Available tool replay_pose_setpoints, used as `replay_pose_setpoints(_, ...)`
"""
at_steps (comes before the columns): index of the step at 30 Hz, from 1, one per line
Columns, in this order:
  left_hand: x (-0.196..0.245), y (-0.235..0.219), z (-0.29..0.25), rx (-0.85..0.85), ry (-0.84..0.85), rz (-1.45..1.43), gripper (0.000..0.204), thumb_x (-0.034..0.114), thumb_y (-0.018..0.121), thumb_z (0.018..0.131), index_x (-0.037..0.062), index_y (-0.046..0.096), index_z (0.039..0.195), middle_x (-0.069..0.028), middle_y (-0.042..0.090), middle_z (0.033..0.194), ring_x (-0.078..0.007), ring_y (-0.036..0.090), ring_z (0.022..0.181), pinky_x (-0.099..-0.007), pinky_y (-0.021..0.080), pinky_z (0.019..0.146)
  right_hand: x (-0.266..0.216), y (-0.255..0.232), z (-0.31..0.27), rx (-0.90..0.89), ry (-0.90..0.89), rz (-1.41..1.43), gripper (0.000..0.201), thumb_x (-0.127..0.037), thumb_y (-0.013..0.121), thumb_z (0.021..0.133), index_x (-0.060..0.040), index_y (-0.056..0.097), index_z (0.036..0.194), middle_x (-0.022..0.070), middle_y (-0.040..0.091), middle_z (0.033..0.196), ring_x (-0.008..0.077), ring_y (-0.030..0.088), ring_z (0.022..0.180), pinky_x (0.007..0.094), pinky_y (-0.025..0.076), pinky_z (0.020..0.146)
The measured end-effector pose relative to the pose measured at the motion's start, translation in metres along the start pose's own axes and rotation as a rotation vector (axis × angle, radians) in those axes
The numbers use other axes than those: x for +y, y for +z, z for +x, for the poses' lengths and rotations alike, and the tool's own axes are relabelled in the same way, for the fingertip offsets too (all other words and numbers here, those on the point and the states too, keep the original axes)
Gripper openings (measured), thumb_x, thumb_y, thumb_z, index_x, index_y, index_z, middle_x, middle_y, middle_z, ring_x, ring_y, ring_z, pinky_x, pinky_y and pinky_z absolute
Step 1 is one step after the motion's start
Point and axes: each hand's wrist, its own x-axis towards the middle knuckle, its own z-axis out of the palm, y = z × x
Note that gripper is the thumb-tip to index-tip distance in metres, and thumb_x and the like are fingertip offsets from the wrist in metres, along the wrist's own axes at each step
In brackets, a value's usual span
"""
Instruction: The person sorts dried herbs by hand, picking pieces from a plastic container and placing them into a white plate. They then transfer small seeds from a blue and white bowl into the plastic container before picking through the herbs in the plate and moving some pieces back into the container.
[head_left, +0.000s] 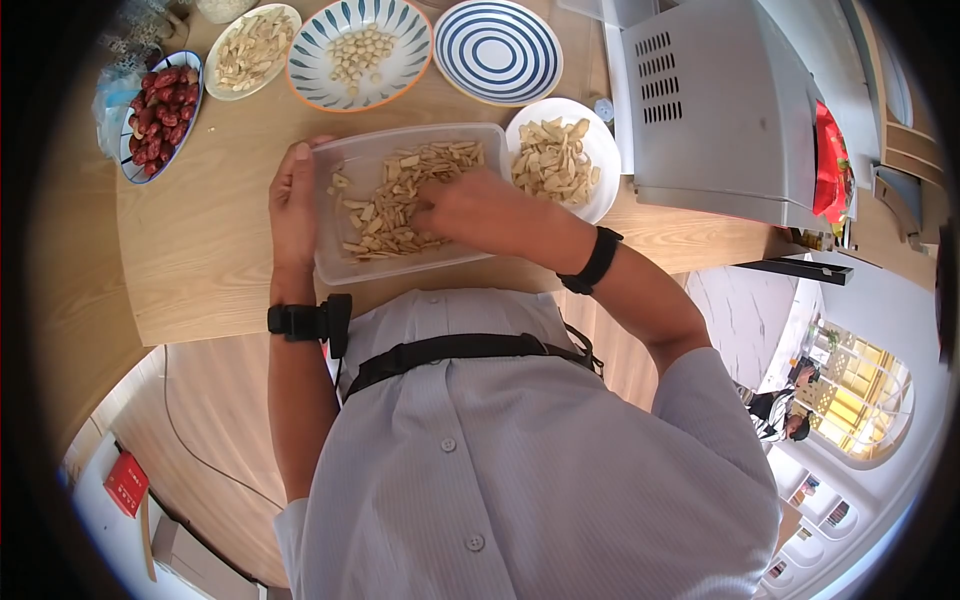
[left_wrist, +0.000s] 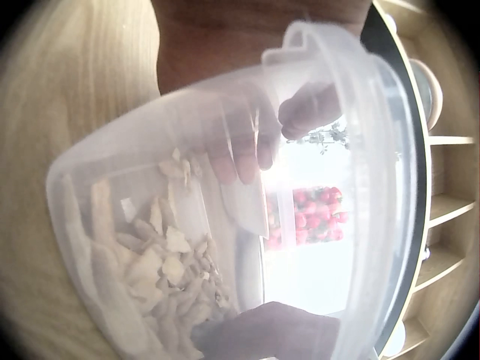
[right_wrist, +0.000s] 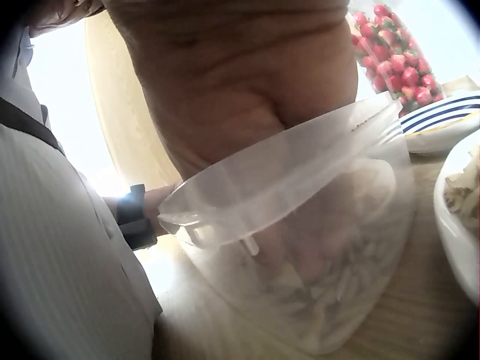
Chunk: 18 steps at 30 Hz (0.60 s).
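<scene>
A translucent plastic container (head_left: 340, 255) sits near the front edge of the wooden table, with a heap of pale dried slices (head_left: 375, 215) inside. My left hand (head_left: 293, 205) grips its left end, thumb and fingers at the rim; the left wrist view shows these fingers (left_wrist: 244, 154) through the clear plastic. My right hand (head_left: 475, 210) reaches over the near side into the container, fingers bent down among the slices. In the right wrist view the container wall (right_wrist: 300, 187) blurs those fingers, and I cannot tell whether they pinch any slices.
A white plate of similar slices (head_left: 555, 165) stands right beside the container. Behind it are a blue-ringed plate (head_left: 498, 50), a plate with pale round pieces (head_left: 310, 75), a dish of slices (head_left: 240, 85) and a dish of red dates (head_left: 150, 150). A grey appliance (head_left: 720, 120) is at the right.
</scene>
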Motion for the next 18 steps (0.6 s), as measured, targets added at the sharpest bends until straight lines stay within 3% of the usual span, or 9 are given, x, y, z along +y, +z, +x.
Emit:
replay_pose_setpoints(9,-0.006,-0.006,0.001,-0.019,-0.014,0.022,0.042,0.034,0.046,0.113,-0.0002,0.066,0.126,-0.0070,0.072,0.116,-0.0150,0.065,0.108,-0.0309,0.050,0.100,0.004,-0.004,-0.004,0.095,-0.028,0.130,0.017,-0.006,0.065,0.083,-0.0051,0.073,0.098,0.0126,0.063,0.099,0.0336,0.070,0.087,0.0422,0.056,0.072)
replay_pose_setpoints(15,-0.007,-0.007,0.003,-0.026,-0.001,0.037,0.041,0.033,0.046,0.113,-0.0003,0.066,0.126,-0.0070,0.072,0.115,-0.0150,0.065,0.107,-0.0305,0.050,0.099,0.009,-0.012,-0.006,0.061,0.002,0.326,0.016,-0.004,0.065,0.082,-0.0060,0.074,0.095,0.0125,0.068,0.101,0.0357,0.070,0.096,0.0462,0.057,0.079)
replay_pose_setpoints(18,-0.007,-0.007,0.003,-0.029,0.001,0.034,0.041,0.033,0.046,0.113,0.0000,0.067,0.126,-0.0068,0.072,0.115,-0.0148,0.065,0.107,-0.0303,0.050,0.099,0.009,-0.012,-0.006,0.025,0.024,0.297,0.014,-0.004,0.064,0.083,-0.0055,0.074,0.094,0.0129,0.068,0.100,0.0363,0.070,0.096,0.0464,0.056,0.079)
